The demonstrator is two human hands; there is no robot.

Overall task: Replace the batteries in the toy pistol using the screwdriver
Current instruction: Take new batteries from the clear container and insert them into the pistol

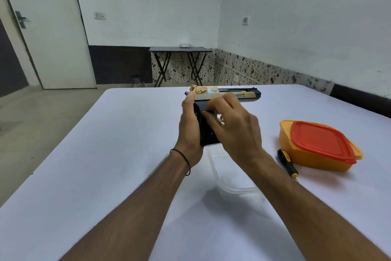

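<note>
We hold the pistol (243,94) above the white worktop (105,155). Our left hand (189,127) grips its handle, and our right hand (234,129) curls on the black grip cover. The screwdriver (287,162) lies by an orange box (317,150). We see no batteries, so opening or closing, we cannot tell. Behind are white walls, a door (53,38) and a folding table (179,49).

An orange tub (306,156) bearing a red lid (319,140) is sitting on the white table (101,155). A clear tub (230,179) is lying nearer. A folding table (179,49) is standing by the far wall.
</note>
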